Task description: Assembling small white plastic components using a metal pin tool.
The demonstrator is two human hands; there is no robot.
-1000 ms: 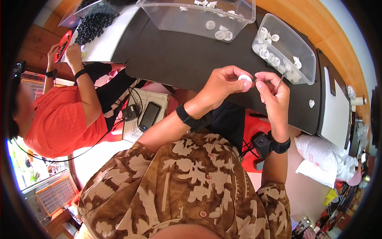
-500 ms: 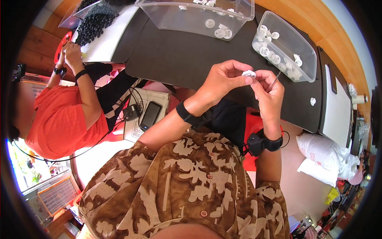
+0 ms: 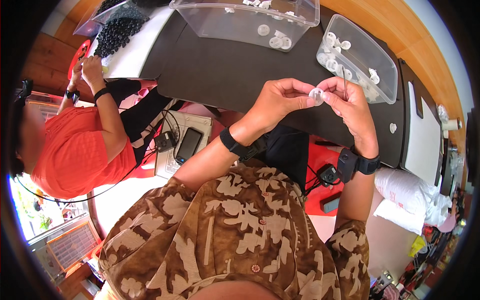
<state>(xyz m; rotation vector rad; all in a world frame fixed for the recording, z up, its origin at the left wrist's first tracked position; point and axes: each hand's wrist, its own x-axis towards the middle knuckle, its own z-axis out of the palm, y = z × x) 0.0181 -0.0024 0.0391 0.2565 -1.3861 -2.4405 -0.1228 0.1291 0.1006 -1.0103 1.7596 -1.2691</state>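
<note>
Over the near edge of the dark table, a small white round plastic part (image 3: 316, 96) is held up between both hands, its flat face showing. My left hand (image 3: 277, 104) pinches its left side between thumb and fingers. My right hand (image 3: 354, 107) has thumb and fingertips closed at its right edge. A thin metal tool (image 3: 345, 82), whose kind I cannot make out, stands up from between the right fingers. Beyond the right hand is a clear plastic bin (image 3: 385, 65) with similar white parts in it.
A larger clear bin (image 3: 220, 25) with white parts stands at the back. One loose white part (image 3: 393, 128) lies on the dark table (image 3: 210, 70) at right. A co-worker in a red shirt (image 3: 85, 150) sits at left near a black heap of small pieces (image 3: 117, 37).
My right hand and forearm have swung rightward, the wrist turning outward. The white part has been tilted so its round face shows, and the metal tool now stands more upright. My left hand has barely moved.
</note>
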